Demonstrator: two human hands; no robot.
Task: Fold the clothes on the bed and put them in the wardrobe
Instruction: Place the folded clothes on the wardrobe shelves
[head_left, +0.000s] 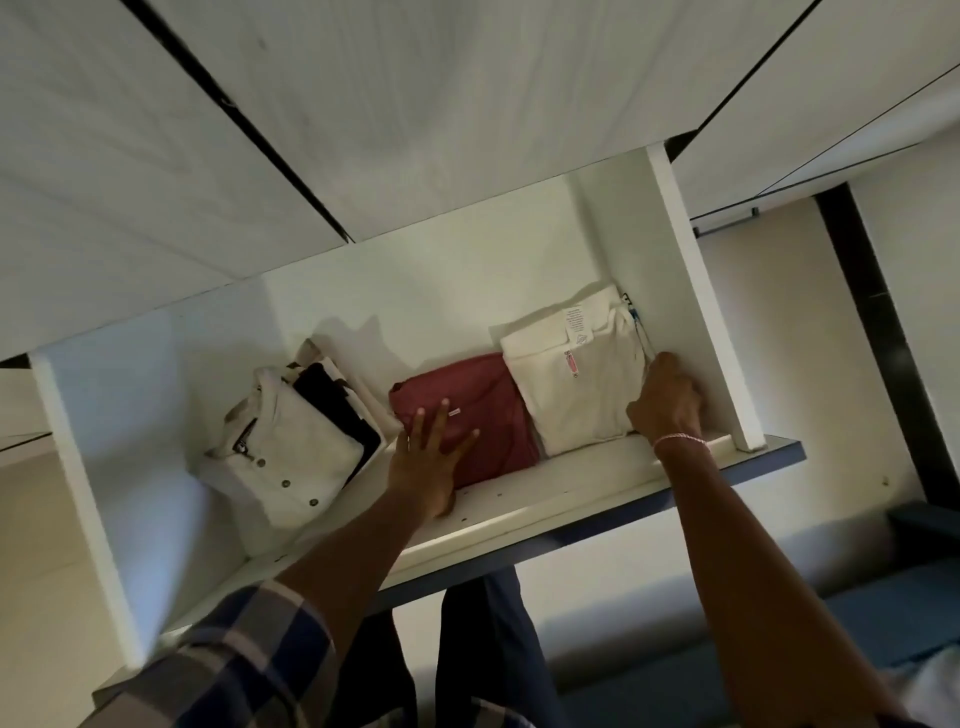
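Left grip (428, 462) presses maroon garment (493, 405) on shelf (545, 499)

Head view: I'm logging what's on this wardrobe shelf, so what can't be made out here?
All in the head view:
- Right hand: fingertips hidden behind the edge of the cream folded garment; grip unclear.
- Garment label: print too small to read.
- Dark garment: partly under the buttoned shirt; type unclear.
- White cloth, bottom right: cut off by the frame edge.
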